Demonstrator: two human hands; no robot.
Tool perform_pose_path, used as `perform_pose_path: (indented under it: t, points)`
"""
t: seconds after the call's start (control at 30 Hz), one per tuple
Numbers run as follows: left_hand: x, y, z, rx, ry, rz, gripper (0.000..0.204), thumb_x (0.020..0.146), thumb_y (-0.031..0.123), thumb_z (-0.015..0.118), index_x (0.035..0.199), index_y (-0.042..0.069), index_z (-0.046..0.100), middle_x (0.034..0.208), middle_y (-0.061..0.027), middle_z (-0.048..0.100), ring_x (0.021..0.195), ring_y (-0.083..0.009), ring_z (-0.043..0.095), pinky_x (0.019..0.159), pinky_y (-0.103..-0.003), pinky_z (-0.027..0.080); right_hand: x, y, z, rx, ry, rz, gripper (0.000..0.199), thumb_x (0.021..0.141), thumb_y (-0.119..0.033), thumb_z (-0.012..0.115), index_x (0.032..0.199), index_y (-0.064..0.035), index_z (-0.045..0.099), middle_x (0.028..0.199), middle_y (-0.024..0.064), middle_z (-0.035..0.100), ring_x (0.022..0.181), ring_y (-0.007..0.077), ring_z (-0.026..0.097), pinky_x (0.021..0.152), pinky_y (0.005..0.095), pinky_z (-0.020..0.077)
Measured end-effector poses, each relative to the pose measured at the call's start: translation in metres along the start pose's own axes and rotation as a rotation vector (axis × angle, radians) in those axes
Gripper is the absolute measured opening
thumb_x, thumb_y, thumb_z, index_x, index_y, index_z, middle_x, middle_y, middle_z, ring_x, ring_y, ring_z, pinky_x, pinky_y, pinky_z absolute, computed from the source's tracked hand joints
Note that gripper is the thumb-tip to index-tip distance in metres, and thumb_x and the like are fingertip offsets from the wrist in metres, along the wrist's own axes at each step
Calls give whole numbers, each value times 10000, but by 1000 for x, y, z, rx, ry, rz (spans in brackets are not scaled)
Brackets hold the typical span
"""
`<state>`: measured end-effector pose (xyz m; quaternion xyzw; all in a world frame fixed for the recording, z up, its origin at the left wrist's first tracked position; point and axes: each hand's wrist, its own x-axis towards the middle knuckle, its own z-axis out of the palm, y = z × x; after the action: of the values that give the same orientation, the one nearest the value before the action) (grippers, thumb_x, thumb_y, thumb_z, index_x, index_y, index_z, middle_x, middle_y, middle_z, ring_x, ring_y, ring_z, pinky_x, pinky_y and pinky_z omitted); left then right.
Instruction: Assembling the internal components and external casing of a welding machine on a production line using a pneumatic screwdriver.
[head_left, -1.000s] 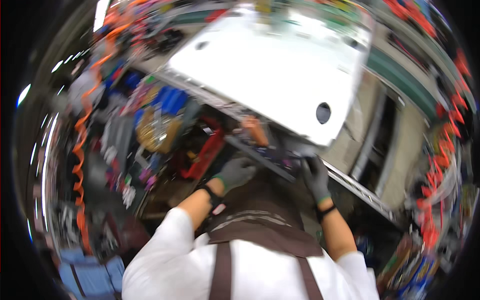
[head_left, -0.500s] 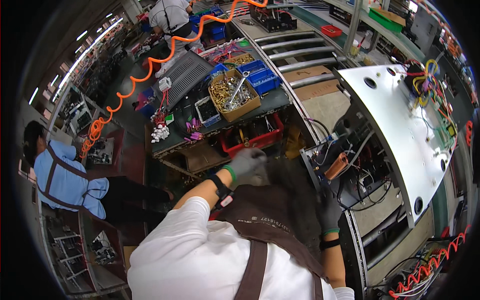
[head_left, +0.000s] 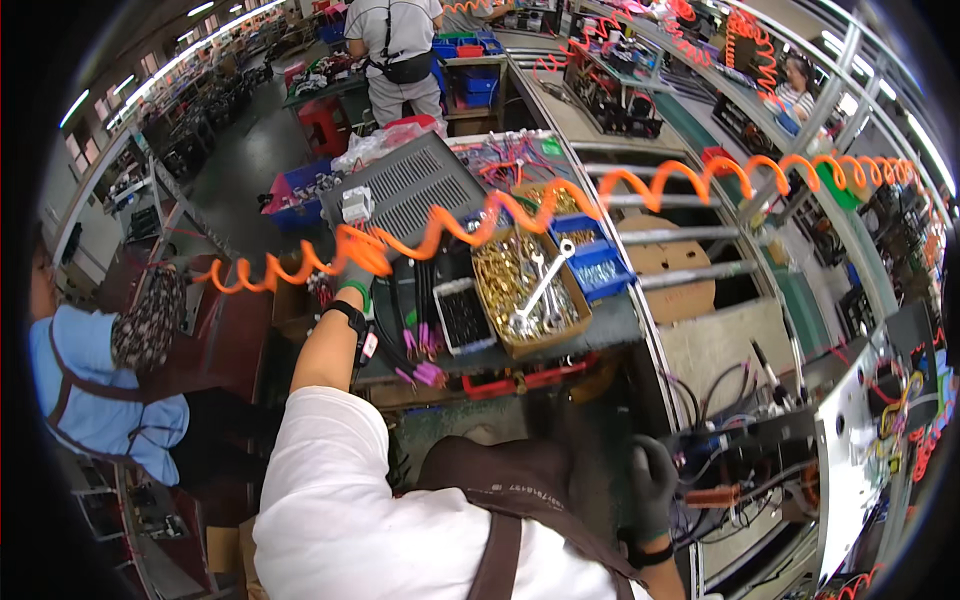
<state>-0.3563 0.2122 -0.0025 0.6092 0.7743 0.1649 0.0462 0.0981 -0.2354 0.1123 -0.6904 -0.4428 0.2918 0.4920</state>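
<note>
Left hand [head_left: 355, 272]: grey glove, now stretched over the left end of the bench [head_left: 615, 325]; half a second ago it was short of the near edge. Fingers behind the orange coil [head_left: 365, 248]; grip cannot be told. Right hand [head_left: 652, 478]: grey glove, fingers bent, beside the open chassis [head_left: 745, 432] as before; whether it grips cannot be told. Hands well apart.

Coil, formerly left of the bench in view, now crosses before it.

Near left hand: one white connector block [head_left: 356, 203] on one slotted grey sheet panel [head_left: 440, 195].

Toward bench's near right corner: one cardboard box [head_left: 550, 340], brassy fittings, shiny steel wrench [head_left: 543, 288] on top; two blue plastic bins [head_left: 608, 293]; one pale tray [head_left: 470, 348], small black parts.

Below near edge: one red bin [head_left: 540, 380].

Chassis: one copper-coloured cylinder [head_left: 712, 496]; smooth pale plate [head_left: 850, 500] at right.
</note>
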Motion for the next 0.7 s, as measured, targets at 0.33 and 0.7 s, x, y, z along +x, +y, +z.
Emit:
perform_pose_path:
  t: [0.33,0.7]
  points:
    - [54,-10,5,-89,-34,-258,670,722,287,742,1275,48,447,1234,-235,595,1165,-460,536,983,-482,452,219,-40,330,466,-760,187,234,1004,-146,517,1181,-13,592,1006,25,628,933,124,602,853,293,511]
    - [60,-23,0,-451,441,171,247,914,249,647,946,13,712,914,-173,672,899,-287,618,769,-392,477,289,-7,502,592,-569,465,225,971,-339,538,921,-126,590,787,-25,573,697,107,539,606,279,417]
